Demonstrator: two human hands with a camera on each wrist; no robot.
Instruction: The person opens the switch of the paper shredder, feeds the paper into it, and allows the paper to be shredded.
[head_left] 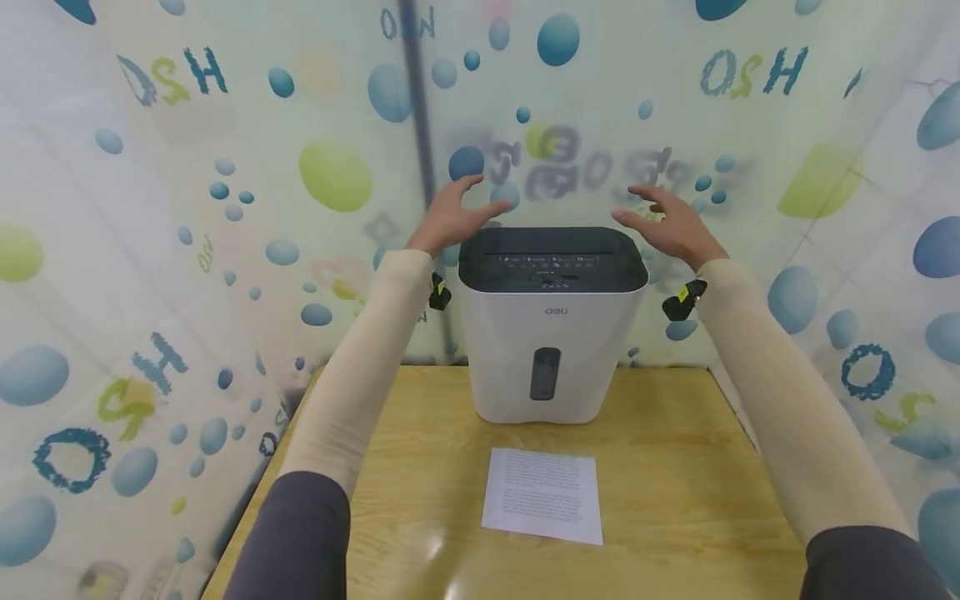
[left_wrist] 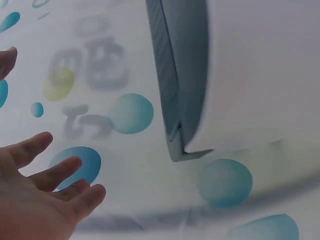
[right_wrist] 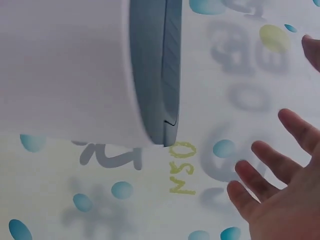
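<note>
A white shredder [head_left: 510, 350] with a dark grey top [head_left: 553, 260] stands upright toward the back of the table. The left hand [head_left: 457, 215] is raised beside the top's left corner, fingers spread and slightly bent, holding nothing. At the right corner, the right hand [head_left: 671, 223] hovers in a similar pose, also with nothing in it. Both wrist views show relaxed, parted fingers, the left hand [left_wrist: 42, 192] and the right hand [right_wrist: 282, 180] each apart from the shredder's edge. A printed sheet of paper [head_left: 542, 496] lies flat in front of the shredder.
The wooden table [head_left: 660, 467] extends around the shredder and paper. A patterned curtain [head_left: 337, 100] with blue and green spots hangs behind and on both sides. A dark vertical strip [head_left: 417, 108] shows behind it, left of the shredder.
</note>
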